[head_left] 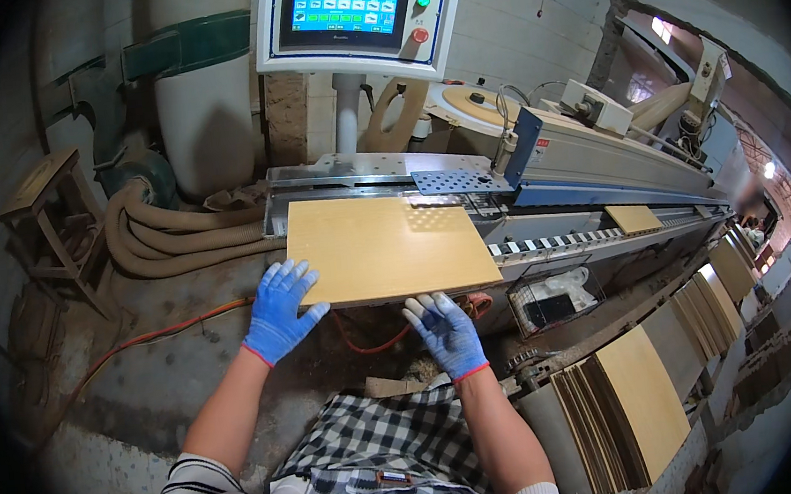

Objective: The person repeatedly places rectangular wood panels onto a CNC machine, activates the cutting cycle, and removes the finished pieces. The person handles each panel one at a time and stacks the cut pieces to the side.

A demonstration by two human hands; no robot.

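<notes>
A flat, yellowish wooden panel (386,248) lies in front of me on the infeed end of an edge-banding machine (596,168). My left hand (279,315), in a blue-coated work glove, is at the panel's near left corner. Its fingers are spread along the left side, and its thumb is at the near edge. Against the near edge, right of the middle, are the fingertips of my gloved right hand (447,335). They are slightly bent and apart, not wrapped round the wood. A perforated blue plate (460,181) stands over the panel's far side.
A control screen (343,5) rises on a post behind the panel. Another panel (633,219) lies farther along the machine. Stacked panels (643,404) stand at my right. A wire basket (551,301) hangs below the machine. Hoses (178,230) and a wooden stool (54,216) are at left.
</notes>
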